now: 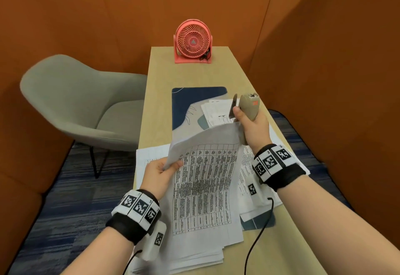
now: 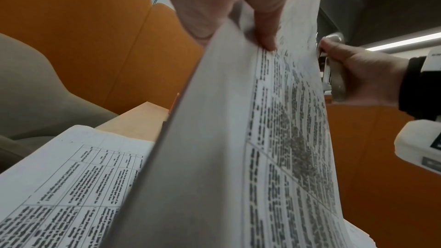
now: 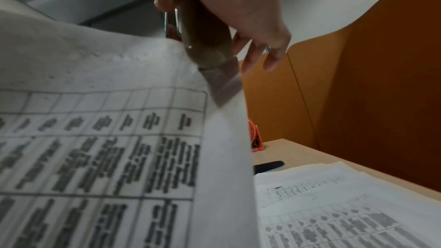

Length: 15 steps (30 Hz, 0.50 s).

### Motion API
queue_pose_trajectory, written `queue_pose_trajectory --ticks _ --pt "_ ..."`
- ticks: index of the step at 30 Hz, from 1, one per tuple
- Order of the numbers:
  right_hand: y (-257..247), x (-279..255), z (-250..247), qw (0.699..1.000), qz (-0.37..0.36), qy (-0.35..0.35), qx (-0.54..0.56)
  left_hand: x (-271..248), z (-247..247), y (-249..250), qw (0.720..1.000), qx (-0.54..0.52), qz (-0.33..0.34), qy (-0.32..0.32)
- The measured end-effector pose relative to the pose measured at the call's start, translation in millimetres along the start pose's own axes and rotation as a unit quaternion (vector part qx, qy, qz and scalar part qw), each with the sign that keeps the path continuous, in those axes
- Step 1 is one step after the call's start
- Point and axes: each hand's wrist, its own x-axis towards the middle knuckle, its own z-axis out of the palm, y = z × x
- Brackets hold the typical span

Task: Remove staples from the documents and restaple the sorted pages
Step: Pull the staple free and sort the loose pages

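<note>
A printed document (image 1: 207,177) with a dense table is lifted and curved above the table (image 1: 173,67). My left hand (image 1: 173,165) pinches its upper left corner, thumb on the printed side. The thumb (image 2: 198,16) and a finger (image 2: 267,25) show on either side of the document (image 2: 274,139). My right hand (image 1: 249,121) grips a beige stapler (image 1: 250,105) upright at the document's upper right corner. The stapler (image 3: 205,40) has its lower end against that corner of the document (image 3: 107,139). Whether the paper is inside the stapler's mouth is hidden.
More printed sheets lie under the lifted document, at the left (image 1: 151,155) and at the back right (image 1: 216,110), on a blue patterned desk mat (image 1: 188,106). A pink fan (image 1: 192,41) stands at the far end. A grey chair (image 1: 75,101) is left of the table. Orange walls enclose the booth.
</note>
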Motion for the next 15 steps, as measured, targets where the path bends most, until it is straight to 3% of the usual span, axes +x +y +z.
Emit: queue_pose_trajectory --ticks 15 --pt "14.8 -1.0 -5.9 0.986 -0.094 0.096 -0.1 -2.7 4.3 -1.6 0.999 0.005 0.024 -0.037"
